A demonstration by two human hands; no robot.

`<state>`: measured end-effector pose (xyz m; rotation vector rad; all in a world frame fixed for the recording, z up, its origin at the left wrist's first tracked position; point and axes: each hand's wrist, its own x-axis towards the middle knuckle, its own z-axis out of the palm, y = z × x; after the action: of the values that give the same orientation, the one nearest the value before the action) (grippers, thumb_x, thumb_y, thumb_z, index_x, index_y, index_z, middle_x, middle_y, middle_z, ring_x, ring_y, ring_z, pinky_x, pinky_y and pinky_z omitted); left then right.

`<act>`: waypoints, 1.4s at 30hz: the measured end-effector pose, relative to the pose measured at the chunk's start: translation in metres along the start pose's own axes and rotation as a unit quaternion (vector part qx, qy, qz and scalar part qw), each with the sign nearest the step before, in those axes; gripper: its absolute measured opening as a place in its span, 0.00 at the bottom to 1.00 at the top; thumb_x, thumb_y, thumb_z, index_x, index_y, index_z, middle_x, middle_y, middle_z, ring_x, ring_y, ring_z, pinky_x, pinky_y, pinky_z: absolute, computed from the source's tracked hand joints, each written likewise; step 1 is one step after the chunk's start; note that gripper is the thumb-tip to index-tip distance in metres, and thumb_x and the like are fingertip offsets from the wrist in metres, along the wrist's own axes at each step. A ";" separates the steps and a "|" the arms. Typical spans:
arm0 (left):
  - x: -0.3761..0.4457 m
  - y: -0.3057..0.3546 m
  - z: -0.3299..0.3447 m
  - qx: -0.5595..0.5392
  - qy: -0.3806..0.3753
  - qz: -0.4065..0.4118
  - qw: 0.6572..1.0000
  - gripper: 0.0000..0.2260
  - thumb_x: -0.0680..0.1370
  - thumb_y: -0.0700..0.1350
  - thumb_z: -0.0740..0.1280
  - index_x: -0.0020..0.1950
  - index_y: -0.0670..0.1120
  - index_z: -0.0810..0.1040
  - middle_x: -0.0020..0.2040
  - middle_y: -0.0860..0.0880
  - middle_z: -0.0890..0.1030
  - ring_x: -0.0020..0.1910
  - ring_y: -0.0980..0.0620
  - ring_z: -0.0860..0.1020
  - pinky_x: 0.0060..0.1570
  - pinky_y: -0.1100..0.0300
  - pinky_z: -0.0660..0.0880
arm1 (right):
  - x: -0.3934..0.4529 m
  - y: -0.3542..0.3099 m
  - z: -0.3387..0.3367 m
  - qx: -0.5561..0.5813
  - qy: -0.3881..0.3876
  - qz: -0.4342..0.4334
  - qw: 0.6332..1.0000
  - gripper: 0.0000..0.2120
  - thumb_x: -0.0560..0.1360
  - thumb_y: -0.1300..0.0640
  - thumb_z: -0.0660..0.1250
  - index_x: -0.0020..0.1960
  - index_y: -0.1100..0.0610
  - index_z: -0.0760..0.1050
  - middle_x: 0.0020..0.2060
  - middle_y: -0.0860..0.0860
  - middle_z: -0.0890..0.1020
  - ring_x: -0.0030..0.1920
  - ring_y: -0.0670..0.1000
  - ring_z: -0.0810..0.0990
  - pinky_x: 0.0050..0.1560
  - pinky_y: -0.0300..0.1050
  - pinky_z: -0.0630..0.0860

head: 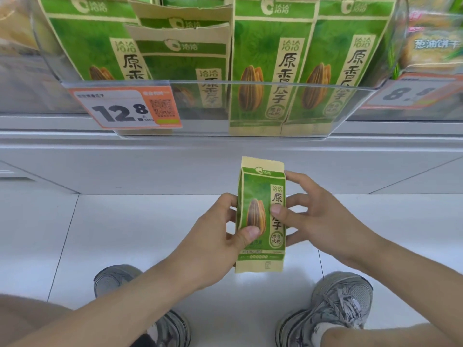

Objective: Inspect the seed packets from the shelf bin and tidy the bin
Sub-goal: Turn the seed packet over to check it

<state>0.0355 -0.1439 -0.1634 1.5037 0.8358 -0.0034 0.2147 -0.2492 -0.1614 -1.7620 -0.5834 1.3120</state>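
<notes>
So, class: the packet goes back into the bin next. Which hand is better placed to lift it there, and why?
Probably the right hand: it holds the seed packet higher, fingers reaching near its top, on the clear bin's right side. The left hand grips the lower edge.

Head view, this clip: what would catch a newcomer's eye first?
First, the green seed packet held upright at centre frame, the left hand and right hand gripping its sides. Above it, a clear shelf bin holds more matching packets, with an orange price tag on its front left.
</notes>
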 end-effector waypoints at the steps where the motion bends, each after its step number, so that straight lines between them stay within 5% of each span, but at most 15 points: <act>1: 0.000 0.001 -0.001 -0.005 -0.006 0.003 1.000 0.11 0.81 0.43 0.68 0.60 0.53 0.71 0.55 0.51 0.80 0.43 0.49 0.86 0.43 0.43 0.83 | 0.001 0.000 0.000 0.003 0.019 -0.011 1.000 0.29 0.77 0.58 0.73 0.73 0.42 0.67 0.53 0.59 0.81 0.44 0.56 0.87 0.43 0.55 0.86; 5: 0.001 0.005 -0.008 0.048 -0.009 0.046 0.998 0.21 0.79 0.44 0.70 0.64 0.64 0.67 0.56 0.62 0.77 0.51 0.56 0.83 0.47 0.49 0.84 | 0.002 -0.004 0.005 -0.026 0.092 -0.086 0.992 0.27 0.79 0.56 0.70 0.74 0.40 0.66 0.54 0.52 0.79 0.44 0.51 0.87 0.44 0.50 0.86; 8: -0.001 0.013 -0.009 0.039 -0.023 0.070 0.996 0.20 0.78 0.55 0.70 0.65 0.69 0.66 0.56 0.63 0.77 0.52 0.56 0.83 0.44 0.52 0.84 | 0.000 -0.010 0.008 -0.023 0.084 -0.115 0.990 0.23 0.79 0.51 0.69 0.71 0.38 0.69 0.55 0.47 0.80 0.46 0.51 0.87 0.45 0.48 0.85; 13: 0.001 0.031 -0.002 -0.064 0.017 0.065 0.996 0.12 0.80 0.58 0.58 0.60 0.58 0.75 0.51 0.51 0.82 0.44 0.53 0.85 0.33 0.58 0.81 | -0.001 -0.012 0.014 -0.024 0.007 -0.089 0.996 0.22 0.73 0.40 0.67 0.67 0.36 0.73 0.55 0.51 0.82 0.48 0.53 0.87 0.47 0.55 0.85; 21: 0.008 0.027 0.000 -0.073 0.002 0.058 0.996 0.14 0.81 0.56 0.59 0.53 0.46 0.73 0.48 0.46 0.82 0.42 0.52 0.84 0.36 0.63 0.79 | -0.003 -0.012 0.015 0.007 -0.026 -0.058 0.998 0.19 0.76 0.40 0.66 0.66 0.40 0.73 0.53 0.52 0.83 0.48 0.52 0.87 0.44 0.52 0.85; 24: 0.009 0.028 0.000 -0.108 -0.029 0.044 0.993 0.11 0.83 0.52 0.58 0.52 0.44 0.71 0.49 0.42 0.80 0.43 0.47 0.82 0.39 0.58 0.80 | -0.004 -0.012 0.015 0.001 -0.032 -0.063 0.998 0.13 0.80 0.42 0.62 0.63 0.41 0.74 0.50 0.51 0.84 0.46 0.51 0.86 0.41 0.46 0.83; 27: 0.010 0.028 0.001 -0.130 -0.046 0.041 0.990 0.10 0.85 0.49 0.58 0.51 0.44 0.73 0.49 0.40 0.81 0.47 0.39 0.81 0.42 0.52 0.82 | -0.008 -0.016 0.014 0.022 -0.063 -0.053 0.996 0.19 0.76 0.38 0.59 0.63 0.43 0.75 0.46 0.51 0.85 0.45 0.52 0.86 0.40 0.42 0.80; 31: 0.011 0.028 0.001 -0.140 -0.037 0.041 0.989 0.09 0.85 0.46 0.60 0.51 0.43 0.75 0.49 0.37 0.79 0.43 0.44 0.80 0.42 0.48 0.83 | -0.009 -0.017 0.014 0.014 -0.075 -0.059 0.995 0.19 0.76 0.38 0.59 0.63 0.42 0.76 0.47 0.53 0.84 0.48 0.57 0.85 0.43 0.45 0.83; 35: 0.013 0.028 0.004 -0.120 -0.022 0.044 0.992 0.10 0.84 0.48 0.61 0.50 0.41 0.74 0.49 0.37 0.80 0.43 0.42 0.80 0.46 0.43 0.83 | -0.009 -0.016 0.016 0.015 -0.054 -0.055 0.997 0.16 0.79 0.39 0.56 0.59 0.41 0.78 0.44 0.53 0.84 0.48 0.59 0.85 0.43 0.47 0.83; 39: 0.012 0.027 0.005 -0.094 -0.010 0.048 0.994 0.18 0.75 0.58 0.65 0.48 0.42 0.74 0.45 0.46 0.82 0.42 0.47 0.82 0.45 0.45 0.83 | -0.007 -0.015 0.019 0.018 -0.048 -0.048 0.998 0.18 0.81 0.35 0.55 0.58 0.42 0.78 0.47 0.59 0.83 0.49 0.61 0.84 0.53 0.65 0.81; 42: 0.009 0.024 0.006 -0.071 -0.023 0.050 0.996 0.16 0.77 0.56 0.71 0.47 0.45 0.75 0.43 0.52 0.81 0.43 0.53 0.82 0.43 0.50 0.84 | -0.005 -0.016 0.017 -0.005 -0.026 -0.037 0.999 0.18 0.84 0.37 0.53 0.59 0.44 0.77 0.49 0.56 0.83 0.44 0.54 0.86 0.49 0.53 0.83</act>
<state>0.0570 -0.1418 -0.1484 1.4052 0.7094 0.0935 0.1986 -0.2382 -0.1467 -1.7025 -0.6802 1.3097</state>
